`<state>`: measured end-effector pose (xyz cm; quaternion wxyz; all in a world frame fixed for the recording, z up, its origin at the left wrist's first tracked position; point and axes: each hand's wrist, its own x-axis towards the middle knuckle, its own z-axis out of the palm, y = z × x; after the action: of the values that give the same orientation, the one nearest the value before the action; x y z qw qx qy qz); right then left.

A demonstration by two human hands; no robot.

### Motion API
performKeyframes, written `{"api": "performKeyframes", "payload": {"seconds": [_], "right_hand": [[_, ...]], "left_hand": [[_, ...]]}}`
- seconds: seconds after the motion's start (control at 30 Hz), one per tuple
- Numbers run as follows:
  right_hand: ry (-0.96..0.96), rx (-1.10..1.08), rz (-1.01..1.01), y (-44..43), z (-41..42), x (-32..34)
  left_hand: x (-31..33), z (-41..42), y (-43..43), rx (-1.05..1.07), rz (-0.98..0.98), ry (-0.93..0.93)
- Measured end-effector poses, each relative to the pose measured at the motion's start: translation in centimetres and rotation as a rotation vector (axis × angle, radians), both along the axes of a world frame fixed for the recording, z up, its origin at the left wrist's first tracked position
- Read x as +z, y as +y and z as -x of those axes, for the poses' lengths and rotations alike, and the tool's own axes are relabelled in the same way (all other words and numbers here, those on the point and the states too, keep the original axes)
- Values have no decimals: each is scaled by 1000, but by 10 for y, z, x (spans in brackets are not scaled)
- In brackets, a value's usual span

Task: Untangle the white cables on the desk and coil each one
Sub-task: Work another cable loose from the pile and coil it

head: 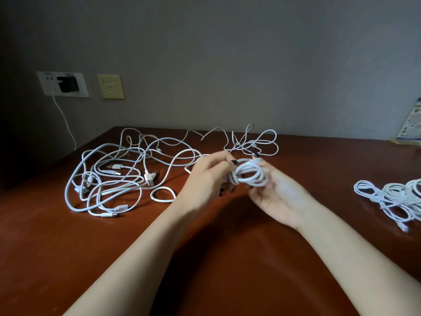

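Note:
A white cable wound into a small coil (250, 175) hangs above the middle of the brown desk (68, 247), held between both hands. My left hand (206, 179) pinches the coil's left side with thumb and fingers. From the right, my right hand (276, 197) cups the coil, palm up, fingers curled around it. A big tangle of white cables (114, 174) with USB plugs lies on the desk to the left. More loose loops of white cable (252, 142) lie behind the hands. Coiled white cables (391, 199) are heaped at the right edge.
On the wall at the back left, a white socket plate (63, 84) holds a black charger with a white lead hanging down. A yellow socket plate (111, 86) is beside it. A printed card (410, 124) leans on the wall at far right.

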<state>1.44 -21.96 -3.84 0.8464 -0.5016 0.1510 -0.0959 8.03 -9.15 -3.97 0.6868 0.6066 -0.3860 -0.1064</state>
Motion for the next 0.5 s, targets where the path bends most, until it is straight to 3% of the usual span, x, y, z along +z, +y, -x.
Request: {"api": "performKeyframes", "payload": {"seconds": [0.1,0.17,0.3,0.4,0.5], "right_hand": [[31,85,18,-2,4,4],[66,130,78,-1,6,9],[42,-7,162,7,3,8],[-56,-59,240,8,4,7],[-135,-88,456,8,3,2]], "left_hand": [[0,-11,5,105,17,-59],[-3,-13,6,177,-61,-192],[-7,-9,7,247,-200,-422],[-8,-10,7,282,-165,-485],[-9,-12,6,310,-166,-460]]}}
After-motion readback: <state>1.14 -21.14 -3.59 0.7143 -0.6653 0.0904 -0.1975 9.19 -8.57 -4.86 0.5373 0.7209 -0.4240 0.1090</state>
